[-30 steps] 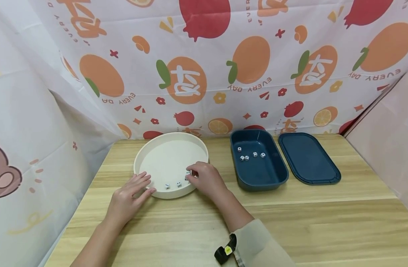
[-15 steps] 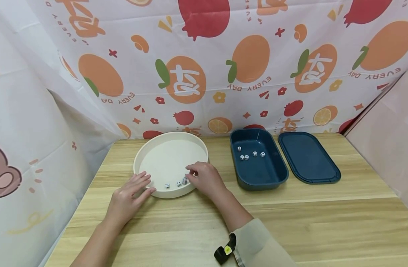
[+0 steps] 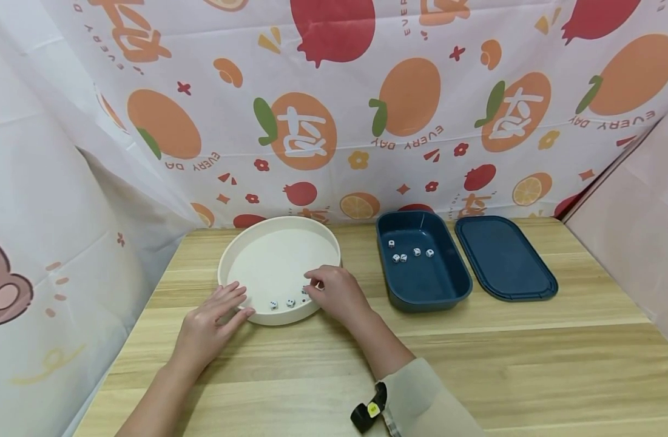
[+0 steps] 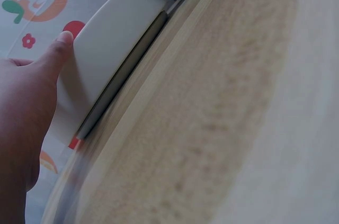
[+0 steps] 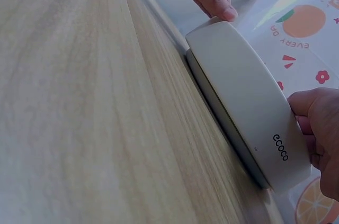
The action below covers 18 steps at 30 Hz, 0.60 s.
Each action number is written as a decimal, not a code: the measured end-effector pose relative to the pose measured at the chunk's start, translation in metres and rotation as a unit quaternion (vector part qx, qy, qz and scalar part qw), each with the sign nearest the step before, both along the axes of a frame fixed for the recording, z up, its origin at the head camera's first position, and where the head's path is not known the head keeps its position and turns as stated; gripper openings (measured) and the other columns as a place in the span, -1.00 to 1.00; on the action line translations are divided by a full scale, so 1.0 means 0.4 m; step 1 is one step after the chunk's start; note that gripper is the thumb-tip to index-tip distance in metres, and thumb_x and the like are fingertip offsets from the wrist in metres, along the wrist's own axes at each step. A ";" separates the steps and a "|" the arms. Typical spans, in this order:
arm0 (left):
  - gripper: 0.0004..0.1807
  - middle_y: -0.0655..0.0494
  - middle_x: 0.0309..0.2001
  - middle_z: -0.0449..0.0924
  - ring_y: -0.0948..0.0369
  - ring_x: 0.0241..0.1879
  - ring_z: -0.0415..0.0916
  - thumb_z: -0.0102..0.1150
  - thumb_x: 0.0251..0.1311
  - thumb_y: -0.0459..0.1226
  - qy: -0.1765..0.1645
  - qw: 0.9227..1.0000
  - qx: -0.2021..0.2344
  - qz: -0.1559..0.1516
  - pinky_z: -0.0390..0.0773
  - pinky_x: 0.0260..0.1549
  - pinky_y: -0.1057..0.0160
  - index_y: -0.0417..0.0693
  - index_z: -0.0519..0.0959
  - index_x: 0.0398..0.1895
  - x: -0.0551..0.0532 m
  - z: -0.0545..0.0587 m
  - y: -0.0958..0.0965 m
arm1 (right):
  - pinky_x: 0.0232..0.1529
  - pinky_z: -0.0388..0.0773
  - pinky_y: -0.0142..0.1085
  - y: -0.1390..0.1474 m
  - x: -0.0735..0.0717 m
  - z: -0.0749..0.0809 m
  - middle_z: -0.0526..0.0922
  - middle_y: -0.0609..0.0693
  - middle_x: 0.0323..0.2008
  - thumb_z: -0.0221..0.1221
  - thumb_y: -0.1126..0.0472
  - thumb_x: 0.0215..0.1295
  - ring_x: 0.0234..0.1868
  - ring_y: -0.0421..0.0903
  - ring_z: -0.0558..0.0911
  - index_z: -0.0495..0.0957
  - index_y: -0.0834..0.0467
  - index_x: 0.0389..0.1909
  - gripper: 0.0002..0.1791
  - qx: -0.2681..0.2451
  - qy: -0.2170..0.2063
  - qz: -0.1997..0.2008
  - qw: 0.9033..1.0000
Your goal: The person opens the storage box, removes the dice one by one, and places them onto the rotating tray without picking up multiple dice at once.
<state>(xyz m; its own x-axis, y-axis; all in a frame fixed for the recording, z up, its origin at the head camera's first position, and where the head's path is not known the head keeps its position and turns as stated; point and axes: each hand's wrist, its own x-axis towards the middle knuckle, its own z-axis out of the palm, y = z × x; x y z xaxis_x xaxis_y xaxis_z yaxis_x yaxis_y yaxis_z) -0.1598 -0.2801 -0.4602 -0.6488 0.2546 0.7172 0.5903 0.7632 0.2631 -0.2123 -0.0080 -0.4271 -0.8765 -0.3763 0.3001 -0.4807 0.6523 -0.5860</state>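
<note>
A round cream tray (image 3: 279, 221) stands on the table with a few white dice along its near side. Two of them, a left die (image 3: 273, 304) and a second die (image 3: 290, 303), sit apart from the fingers. My right hand (image 3: 339, 293) reaches over the right rim, pinching a die (image 3: 305, 290) between thumb and fingers, which partly hide it. My left hand (image 3: 210, 325) rests on the tray's left rim, fingers extended and thumb along the near edge. In the left wrist view, the thumb (image 4: 63, 41) touches the rim.
Right of the tray stands a dark blue rectangular box (image 3: 429, 291) holding several dice. Its matching blue lid (image 3: 505, 261) lies flat farther right. A fruit-print cloth (image 3: 355, 121) hangs behind the wooden table (image 3: 530, 370).
The die at my right fingertips sits lower than a second ago. The middle die has shifted slightly left. My left hand stays on the rim.
</note>
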 end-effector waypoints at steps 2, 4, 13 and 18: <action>-0.60 -0.07 -0.05 0.73 0.18 0.14 0.60 0.50 -0.08 -0.18 -0.003 1.000 0.000 0.001 0.35 0.40 0.31 -0.23 0.74 -0.17 0.000 0.001 0.000 | -0.25 0.64 -0.51 0.000 -0.001 -0.001 0.73 -0.10 -0.31 0.34 0.14 0.25 -0.27 -0.19 0.65 0.72 0.10 -0.06 -0.74 0.000 -0.001 0.000 1.000; -0.60 -0.07 -0.05 0.72 0.18 0.14 0.60 0.52 -0.13 -0.22 -0.007 1.000 -0.002 0.004 0.35 0.40 0.31 -0.22 0.74 -0.16 0.001 0.002 0.001 | -0.25 0.64 -0.51 0.000 0.000 -0.001 0.73 -0.11 -0.31 0.34 0.13 0.25 -0.27 -0.19 0.65 0.73 0.10 -0.06 -0.74 0.000 -0.001 -0.001 1.000; -0.60 -0.07 -0.05 0.73 0.14 0.12 0.62 0.52 -0.13 -0.23 -0.007 1.000 0.000 0.003 0.34 0.40 0.32 -0.23 0.74 -0.17 0.000 0.003 0.001 | -0.21 0.67 -0.49 0.002 -0.002 0.000 0.74 -0.11 -0.30 0.33 0.13 0.26 -0.26 -0.19 0.66 0.72 0.09 -0.05 -0.74 0.009 0.008 0.001 1.000; -0.59 -0.07 -0.04 0.72 0.15 0.13 0.61 0.53 -0.14 -0.25 -0.018 1.000 -0.001 0.009 0.32 0.41 0.35 -0.23 0.74 -0.16 0.001 0.004 0.001 | -0.22 0.67 -0.49 0.002 -0.002 0.000 0.74 -0.10 -0.30 0.33 0.13 0.25 -0.26 -0.19 0.66 0.73 0.09 -0.06 -0.74 0.009 0.013 0.002 1.000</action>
